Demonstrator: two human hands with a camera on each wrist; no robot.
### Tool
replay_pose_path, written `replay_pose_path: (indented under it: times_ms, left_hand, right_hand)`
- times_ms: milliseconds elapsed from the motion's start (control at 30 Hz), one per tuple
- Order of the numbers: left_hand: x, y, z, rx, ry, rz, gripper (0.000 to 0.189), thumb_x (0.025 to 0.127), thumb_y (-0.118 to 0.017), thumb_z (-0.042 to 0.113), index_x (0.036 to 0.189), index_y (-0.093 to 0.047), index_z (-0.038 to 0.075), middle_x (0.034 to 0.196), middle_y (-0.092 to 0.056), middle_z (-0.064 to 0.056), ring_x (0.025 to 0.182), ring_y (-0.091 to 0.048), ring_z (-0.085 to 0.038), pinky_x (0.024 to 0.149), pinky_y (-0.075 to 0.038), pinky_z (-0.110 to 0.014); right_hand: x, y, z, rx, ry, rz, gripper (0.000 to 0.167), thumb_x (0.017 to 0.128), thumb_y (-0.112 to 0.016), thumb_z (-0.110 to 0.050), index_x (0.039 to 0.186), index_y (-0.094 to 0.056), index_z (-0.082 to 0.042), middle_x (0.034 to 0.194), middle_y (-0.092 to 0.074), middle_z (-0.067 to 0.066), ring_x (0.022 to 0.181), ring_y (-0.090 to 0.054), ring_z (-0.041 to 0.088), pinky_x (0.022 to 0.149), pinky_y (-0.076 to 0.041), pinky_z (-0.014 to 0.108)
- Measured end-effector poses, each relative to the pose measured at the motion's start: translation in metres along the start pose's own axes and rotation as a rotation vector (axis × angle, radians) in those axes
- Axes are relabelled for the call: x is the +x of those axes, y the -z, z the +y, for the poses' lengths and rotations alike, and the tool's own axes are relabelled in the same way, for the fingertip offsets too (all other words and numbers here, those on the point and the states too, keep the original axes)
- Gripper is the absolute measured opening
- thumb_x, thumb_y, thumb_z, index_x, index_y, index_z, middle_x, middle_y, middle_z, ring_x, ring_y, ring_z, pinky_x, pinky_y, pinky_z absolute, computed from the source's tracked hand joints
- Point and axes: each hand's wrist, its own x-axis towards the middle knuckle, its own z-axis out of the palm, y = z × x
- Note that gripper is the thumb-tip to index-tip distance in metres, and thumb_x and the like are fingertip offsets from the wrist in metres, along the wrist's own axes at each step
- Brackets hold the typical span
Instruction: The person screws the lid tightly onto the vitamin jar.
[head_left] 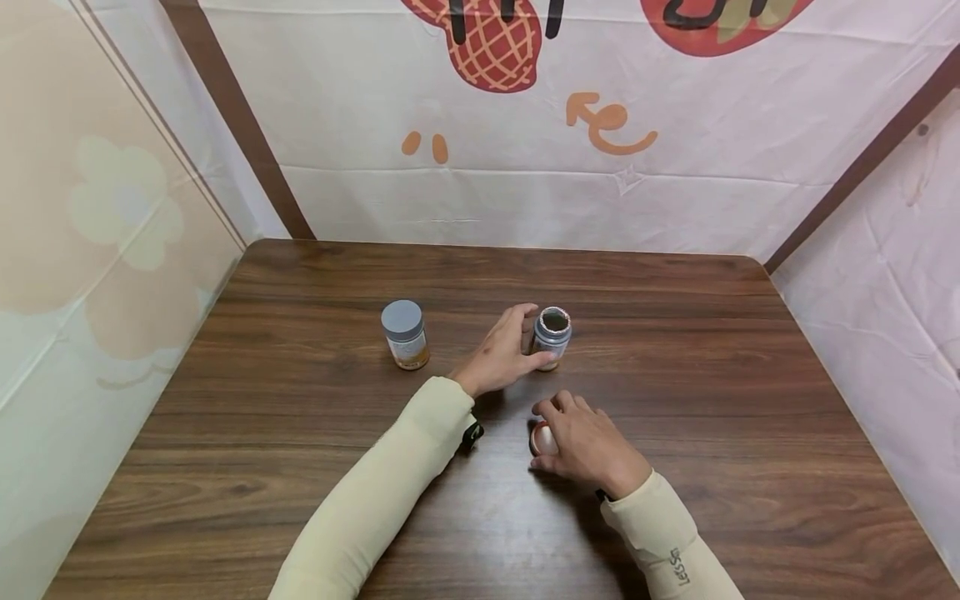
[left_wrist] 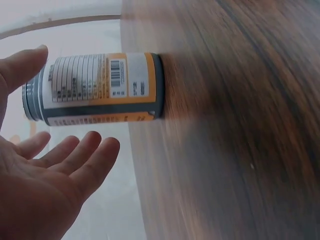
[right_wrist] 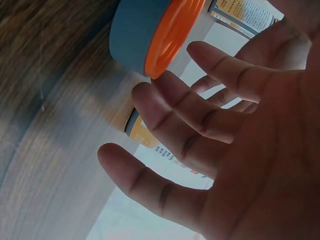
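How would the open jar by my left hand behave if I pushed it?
The open jar may tip if pushed near the top, since it stands upright and is taller than wide. Once down, its round body would probably roll. Being uncovered, it might also spill whatever's inside.

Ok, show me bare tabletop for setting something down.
The brown wood-grain table is bare from the open grey cylindrical jar to the right edge, and from the closed grey-lidded jar to the left edge. Mid-table is crowded: the left hand, right hand and round grey-and-orange lid cluster near the open jar.
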Motion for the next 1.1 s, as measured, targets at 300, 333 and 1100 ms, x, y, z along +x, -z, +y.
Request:
replay_pose_path:
  times_ms: [300, 333, 1100]
  left_hand:
    - [0.008, -0.007, 0.003, 0.012, 0.000, 0.065, 0.078, 0.088, -0.079, 0.022, 0.149, -0.035, 0.003, 0.145, -0.046, -0.015, 0.130, -0.051, -0.031, 0.106, -0.041, -0.043]
    - [0.008, -0.008, 0.003, 0.013, 0.000, 0.069, 0.078, 0.088, -0.080, 0.021, 0.149, -0.035, 0.002, 0.144, -0.047, -0.015, 0.130, -0.051, -0.031, 0.106, -0.041, -0.043]
    - [0.009, -0.018, 0.000, 0.009, -0.018, 0.093, 0.060, 0.095, -0.072, 0.018, 0.143, -0.040, 0.002, 0.134, -0.056, -0.016, 0.123, -0.054, -0.027, 0.104, -0.043, -0.042]
  right_hand:
    - [-0.002, -0.001, 0.003, 0.028, 0.008, -0.016, 0.054, 0.072, -0.090, -0.029, 0.114, -0.061, -0.011, 0.106, -0.055, 0.011, 0.094, -0.057, 0.031, 0.068, -0.050, 0.051]
    - [-0.002, -0.002, 0.002, 0.031, 0.006, -0.018, 0.054, 0.071, -0.091, -0.029, 0.113, -0.061, -0.011, 0.106, -0.055, 0.010, 0.094, -0.057, 0.031, 0.068, -0.050, 0.051]
    - [-0.005, -0.009, 0.002, 0.030, 0.030, 0.028, 0.043, 0.073, -0.088, -0.015, 0.106, -0.060, -0.011, 0.095, -0.053, 0.008, 0.090, -0.058, 0.031, 0.066, -0.050, 0.049]
